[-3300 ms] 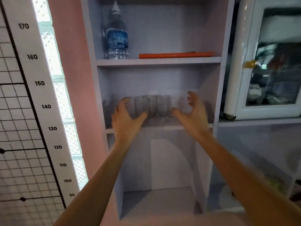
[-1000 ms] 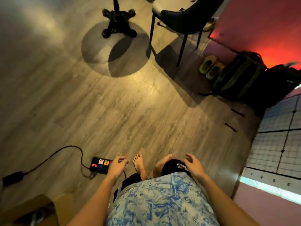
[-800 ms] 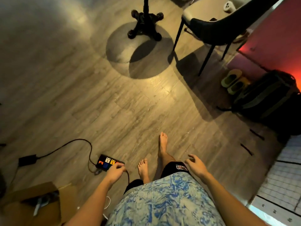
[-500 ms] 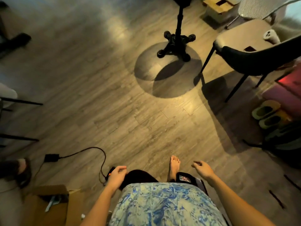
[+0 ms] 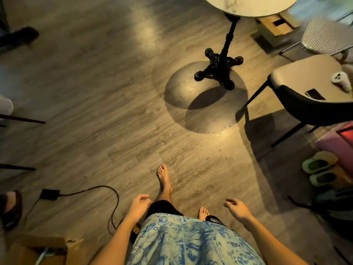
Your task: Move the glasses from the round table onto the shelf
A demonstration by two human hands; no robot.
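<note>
Head view, looking down at wood-grain plank floor (image 5: 95, 111). Hands: 2, both bare of any object. Left hand (image 5: 138, 205): fingers loosely curled, gripping nothing. Right hand (image 5: 237, 208): fingers relaxed, slightly spread, gripping nothing. Bare feet: 2, left foot (image 5: 164, 180) ahead of right foot (image 5: 203, 212). Round surface (image 5: 250, 5): 1, white, marbled, cut off by the top edge; only its near rim shows, so glasses cannot be located. Black pedestal (image 5: 219, 68): 1, four knobbed feet. Dark chair (image 5: 305, 113): 1, smooth grey seat carrying 1 white controller (image 5: 341, 80) and 1 dark phone (image 5: 315, 94). Striped chair (image 5: 324, 35): 1. Green slippers (image 5: 316, 165): 2, side by side. Black cable (image 5: 112, 199): 1, looped. Cardboard box (image 5: 38, 249): 1, bottom left.
</note>
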